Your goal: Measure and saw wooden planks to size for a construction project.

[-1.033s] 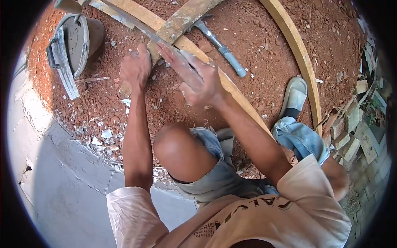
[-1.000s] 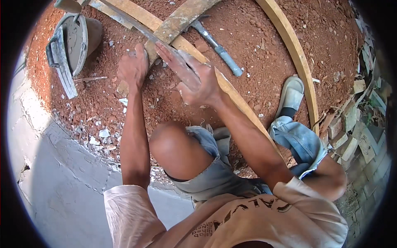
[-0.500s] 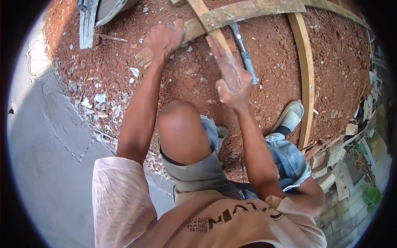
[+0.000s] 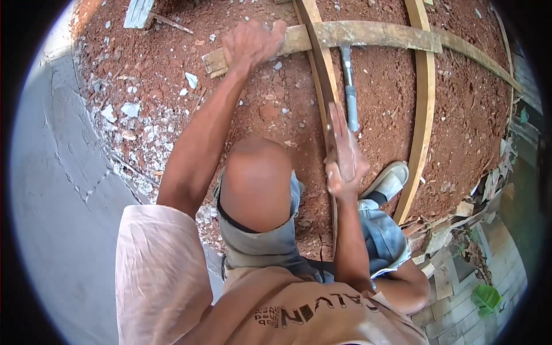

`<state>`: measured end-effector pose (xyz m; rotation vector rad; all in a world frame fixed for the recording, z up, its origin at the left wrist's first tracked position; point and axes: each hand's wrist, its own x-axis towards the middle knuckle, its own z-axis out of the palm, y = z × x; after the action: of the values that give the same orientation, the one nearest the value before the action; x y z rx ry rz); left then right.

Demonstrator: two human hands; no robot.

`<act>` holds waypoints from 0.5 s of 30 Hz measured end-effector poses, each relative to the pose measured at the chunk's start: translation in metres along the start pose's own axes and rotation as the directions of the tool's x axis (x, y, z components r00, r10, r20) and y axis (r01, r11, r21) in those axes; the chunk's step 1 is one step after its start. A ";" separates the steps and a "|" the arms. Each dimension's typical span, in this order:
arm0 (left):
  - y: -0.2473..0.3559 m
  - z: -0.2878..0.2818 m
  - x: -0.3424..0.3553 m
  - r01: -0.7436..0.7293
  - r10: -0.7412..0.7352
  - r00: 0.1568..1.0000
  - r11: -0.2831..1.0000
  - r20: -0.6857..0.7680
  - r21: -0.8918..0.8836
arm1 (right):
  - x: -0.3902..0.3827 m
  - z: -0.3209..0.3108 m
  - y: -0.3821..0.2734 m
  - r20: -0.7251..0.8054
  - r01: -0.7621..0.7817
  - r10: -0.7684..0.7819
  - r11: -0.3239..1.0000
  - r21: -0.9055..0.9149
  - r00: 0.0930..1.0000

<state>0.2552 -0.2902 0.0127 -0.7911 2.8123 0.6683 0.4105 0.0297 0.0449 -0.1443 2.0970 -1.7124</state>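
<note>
My left hand (image 4: 250, 45) presses down on the left end of a crosswise wooden board (image 4: 376, 34), its fingers curled over the edge. My right hand (image 4: 346, 164) is closed round the dusty wooden handle of a handsaw (image 4: 345, 150). The saw's thin blade appears almost edge-on and points away from me, along a long wooden batten (image 4: 325, 66) that runs under the board. How deep the blade sits in the wood cannot be made out. Just right of the batten, a hammer (image 4: 350, 86) with a blue-grey grip lies on the soil, its head close to the board.
Another batten (image 4: 424, 98) curves down the right side beneath the board's far end. Red soil (image 4: 270, 109) with white chips lies all around. Smooth grey concrete (image 4: 75, 218) borders it on the left. Tiles and rubble (image 4: 448, 276) edge the lower right, beside a green leaf (image 4: 486, 298).
My right hand has drawn the saw back toward my body. My left hand stays on the board's end. The whole view has shifted, so the boards appear lower and further right.
</note>
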 end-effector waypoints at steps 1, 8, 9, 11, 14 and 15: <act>-0.001 0.003 0.000 -0.078 0.082 0.977 0.997 -0.197 0.026 | -0.034 -0.008 -0.009 0.009 -0.145 0.162 0.853 0.501 0.987; -0.014 0.027 0.013 -0.015 0.013 0.999 0.999 -0.043 -0.049 | 0.045 0.018 -0.006 -0.006 0.198 -0.216 0.907 -0.371 0.976; -0.013 0.024 0.012 0.007 -0.008 0.999 1.000 -0.052 -0.009 | 0.075 0.031 0.007 -0.036 0.173 -0.191 0.942 -0.287 0.981; -0.008 0.017 0.006 -0.071 0.066 0.986 0.997 -0.154 -0.027 | 0.081 0.031 0.015 -0.030 0.318 -0.341 0.902 -0.291 0.940; 0.001 0.010 0.007 -0.073 0.075 0.994 0.997 -0.083 0.029 | 0.001 0.002 -0.012 -0.046 0.107 -0.129 0.940 -0.323 0.991; 0.001 0.012 0.006 -0.071 0.072 0.985 0.997 -0.155 0.011 | -0.032 -0.011 -0.031 -0.004 0.168 -0.185 0.900 -0.402 0.983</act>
<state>0.2500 -0.2866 0.0014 -0.7764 2.9948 0.6355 0.4293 0.0436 0.0840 -0.4360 2.5111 -1.3621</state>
